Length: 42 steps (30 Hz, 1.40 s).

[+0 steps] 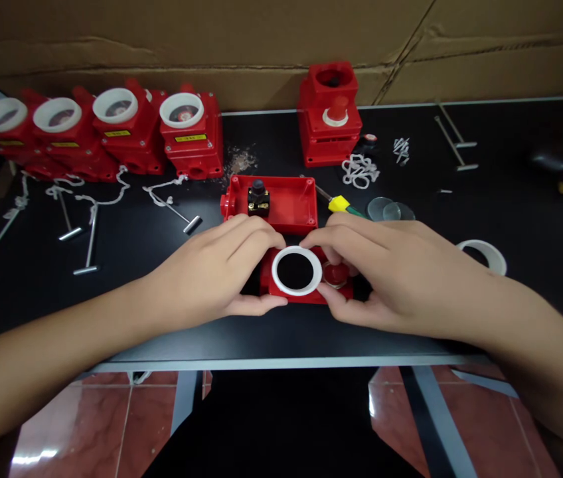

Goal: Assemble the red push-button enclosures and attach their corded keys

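My left hand (229, 265) curls round the left side of a white plastic ring (297, 292), its fingertips at the back and its thumb at the front edge. My right hand (378, 269) grips the same ring from the right between thumb and fingers. The ring sits on a red housing cover (276, 291), and its opening looks black. A round red part (336, 273) on the cover is partly hidden by my right fingers. Just behind lies an open red box (286, 199) with a black switch block (258, 199) inside.
Finished-looking red units (192, 149) with white rings and corded metal hammers (91, 242) line the back left. Stacked red housings (331, 126) stand behind. Rightward lie a yellow-green screwdriver (340, 204), clear discs (384, 209), screws (402, 151), cord (360, 171) and another white ring (496, 259).
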### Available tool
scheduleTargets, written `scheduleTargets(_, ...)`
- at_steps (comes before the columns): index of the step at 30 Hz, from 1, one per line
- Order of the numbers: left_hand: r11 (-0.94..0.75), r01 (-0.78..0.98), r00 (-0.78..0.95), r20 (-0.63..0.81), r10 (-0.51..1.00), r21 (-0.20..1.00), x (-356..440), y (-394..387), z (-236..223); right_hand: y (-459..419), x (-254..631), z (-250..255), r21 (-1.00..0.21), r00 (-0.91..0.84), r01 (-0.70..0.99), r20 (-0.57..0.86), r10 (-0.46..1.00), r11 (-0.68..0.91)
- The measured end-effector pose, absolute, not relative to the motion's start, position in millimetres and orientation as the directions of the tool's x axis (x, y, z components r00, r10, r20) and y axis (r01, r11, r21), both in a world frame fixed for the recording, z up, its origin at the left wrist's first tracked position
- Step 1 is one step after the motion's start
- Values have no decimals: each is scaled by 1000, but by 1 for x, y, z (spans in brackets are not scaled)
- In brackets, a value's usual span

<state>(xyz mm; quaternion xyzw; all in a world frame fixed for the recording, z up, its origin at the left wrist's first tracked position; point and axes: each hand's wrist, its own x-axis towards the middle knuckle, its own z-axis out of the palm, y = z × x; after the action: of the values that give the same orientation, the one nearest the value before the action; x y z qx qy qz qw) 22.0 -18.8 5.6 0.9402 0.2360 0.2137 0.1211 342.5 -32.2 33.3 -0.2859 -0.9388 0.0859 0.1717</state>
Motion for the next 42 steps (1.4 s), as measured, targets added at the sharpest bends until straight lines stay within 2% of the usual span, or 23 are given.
scheduleTargets(12,-859,400,792,352,500,319,21,-20,4,-30,342,34,-319,-754,539,230,616,779)
scheduleTargets(18,-850,403,797,327,508,339,21,-19,5,-33,344,37,-377,-764,540,156,627,752)
scheduleTargets(26,-857,391,800,336,497,335,21,-19,7,-32,344,39,-377,-776,537,130,617,754)
scheduleTargets(42,-833,411,786,319,530,370,19,-20,6,-33,340,33,-218,-767,558,232,598,801)
